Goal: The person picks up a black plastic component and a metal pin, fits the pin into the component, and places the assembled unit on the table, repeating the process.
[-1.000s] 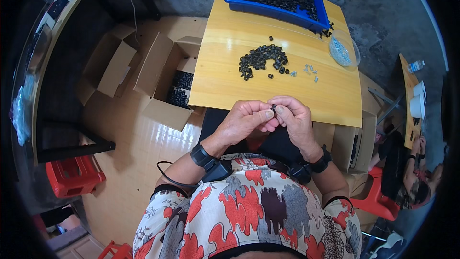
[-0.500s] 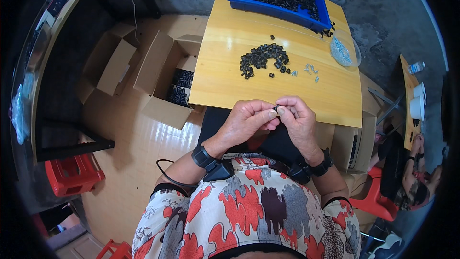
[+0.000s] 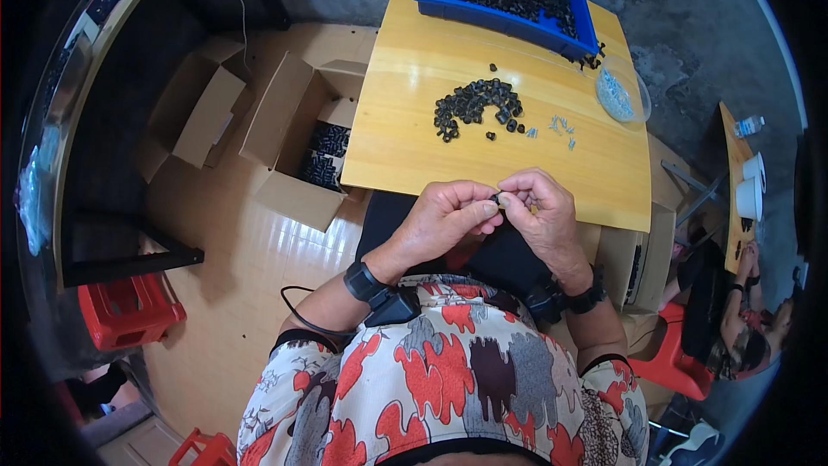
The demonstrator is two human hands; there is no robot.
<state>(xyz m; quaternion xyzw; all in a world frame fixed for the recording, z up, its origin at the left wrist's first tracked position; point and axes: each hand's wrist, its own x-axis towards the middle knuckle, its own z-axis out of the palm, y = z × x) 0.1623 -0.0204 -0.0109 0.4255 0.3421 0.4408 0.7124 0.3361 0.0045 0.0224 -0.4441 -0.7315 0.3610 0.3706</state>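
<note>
My left hand [image 3: 444,217] and my right hand [image 3: 543,211] meet just off the near edge of the yellow wooden table [image 3: 397,151]. Thumbs and forefingers of both pinch a small black part [image 3: 495,198], mostly hidden by the fingertips. Beyond them on the tabletop lies a loose pile of small black plastic parts [image 3: 474,103], with a few strays around it. Right of the pile are several small silvery screws [image 3: 561,127]. A clear round bowl of such screws [image 3: 615,97] stands near the right edge.
A blue tray [image 3: 492,24] heaped with black parts sits at the table's far end. Left of the table, an open carton [image 3: 293,194] contains black pieces; another carton [image 3: 634,250] stands at the right. Red stools [image 3: 129,315] are around. A co-worker [image 3: 733,328] sits at far right.
The fingers of my right hand have shifted slightly over the small black part. My left hand stays almost still; the whole view has moved a little.
</note>
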